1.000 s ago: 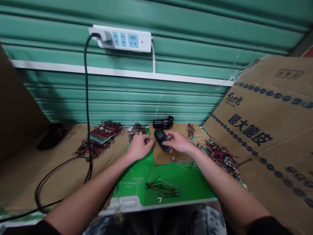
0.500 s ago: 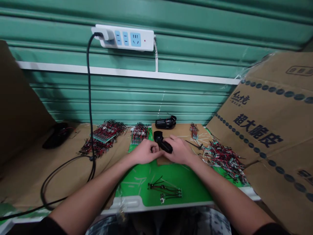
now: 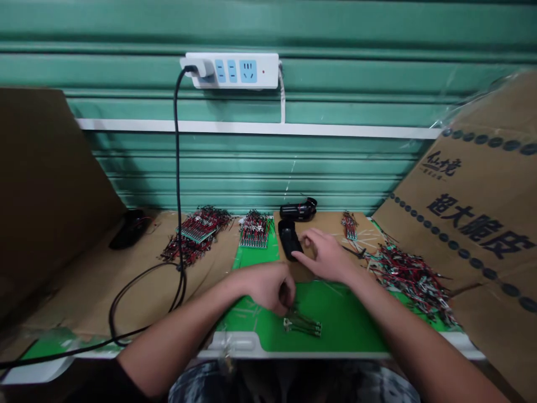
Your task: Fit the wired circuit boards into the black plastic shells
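My left hand (image 3: 273, 288) is at the near part of the green work surface, its fingers curled in a pinch at the blurred wires of a small wired circuit board (image 3: 302, 320). The fingertips are partly hidden. A second such board, with a whitish part at one end, lies just below. My right hand (image 3: 326, 254) is beside a black curved plastic shell (image 3: 289, 239), its fingers loosely bent and apart. Its thumb tip is at the shell's lower right edge; whether it touches I cannot tell. The shell lies on a cardboard sheet (image 3: 304, 273).
Behind the shell lies another black casing (image 3: 297, 211). Bundles of wired boards (image 3: 254, 229) stand at the back left, with a tangled wire heap (image 3: 415, 280) at right. A black cable (image 3: 178, 168) hangs from the power strip (image 3: 235, 71). Cardboard walls (image 3: 474, 212) flank both sides.
My left hand has left the black shell and come down to the wired boards. My right hand has let go of the shell, which now lies on the cardboard. The view has shifted left.
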The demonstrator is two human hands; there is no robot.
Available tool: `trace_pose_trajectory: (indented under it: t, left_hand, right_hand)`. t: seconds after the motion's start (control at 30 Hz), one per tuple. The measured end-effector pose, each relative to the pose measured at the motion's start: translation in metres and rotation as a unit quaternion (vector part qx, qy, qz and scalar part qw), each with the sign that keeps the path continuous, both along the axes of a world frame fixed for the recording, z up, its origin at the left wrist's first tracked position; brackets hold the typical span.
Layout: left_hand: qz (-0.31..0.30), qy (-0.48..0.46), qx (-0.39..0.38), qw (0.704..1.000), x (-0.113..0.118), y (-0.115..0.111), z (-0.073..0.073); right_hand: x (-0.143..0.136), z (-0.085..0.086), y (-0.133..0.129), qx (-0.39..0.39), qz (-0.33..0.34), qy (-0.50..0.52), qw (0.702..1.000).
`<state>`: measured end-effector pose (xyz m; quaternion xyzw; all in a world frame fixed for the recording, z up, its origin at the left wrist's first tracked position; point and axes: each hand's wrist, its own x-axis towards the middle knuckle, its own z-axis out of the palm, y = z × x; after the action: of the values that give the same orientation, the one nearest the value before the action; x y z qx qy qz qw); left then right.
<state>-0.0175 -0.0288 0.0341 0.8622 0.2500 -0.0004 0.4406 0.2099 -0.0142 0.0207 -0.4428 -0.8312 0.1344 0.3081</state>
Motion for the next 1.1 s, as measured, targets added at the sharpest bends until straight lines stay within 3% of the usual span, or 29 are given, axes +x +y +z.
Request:
trace_pose_trajectory:
  t: [0.07,0.17,0.27,0.43,0.5,0.57,0.63,0.67,0.73,0.8,0.87,1.1]
  left_hand:
    - [0.029,-0.046,0.009,0.998,-0.005,0.005,0.004]
    - [0.102,-0.158,0.047,0.981,-0.013,0.017,0.013]
    - [0.170,-0.248,0.084,0.950,-0.021,0.030,0.018]
    - [0.235,-0.302,0.127,0.915,-0.022,0.042,0.014]
    - [0.322,-0.334,0.174,0.869,-0.019,0.043,0.009]
    - [0.430,-0.384,0.197,0.793,-0.014,0.044,0.002]
    - [0.490,-0.428,0.147,0.745,-0.009,0.045,-0.004]
    - [0.493,-0.435,0.105,0.746,-0.006,0.045,-0.006]
    - [0.466,-0.416,0.030,0.781,0.001,0.042,-0.009]
    - [0.414,-0.375,-0.004,0.829,0.007,0.037,-0.010]
    - [0.371,-0.351,-0.009,0.860,0.012,0.030,-0.009]
    - [0.369,-0.312,-0.001,0.876,0.014,0.025,-0.011]
  right_hand:
    - [0.005,0.012,-0.004,-0.116,0.051,0.000,0.992]
    - [0.011,0.022,-0.007,-0.283,0.148,0.016,0.948]
    - [0.011,0.018,-0.007,-0.338,0.180,0.044,0.923]
    - [0.001,-0.001,-0.006,-0.386,0.144,0.137,0.901]
    - [-0.004,-0.006,-0.005,-0.386,0.111,0.211,0.891]
    - [-0.009,-0.008,-0.003,-0.381,0.068,0.283,0.878]
    - [-0.014,-0.008,-0.001,-0.370,0.026,0.342,0.864]
    - [-0.017,-0.008,0.000,-0.359,0.009,0.364,0.859]
    - [-0.021,-0.009,0.001,-0.333,-0.015,0.396,0.856]
    - [-0.025,-0.011,0.001,-0.310,-0.027,0.409,0.858]
    - [-0.027,-0.015,0.001,-0.290,-0.038,0.413,0.862]
    - [-0.027,-0.013,0.001,-0.250,-0.048,0.412,0.875]
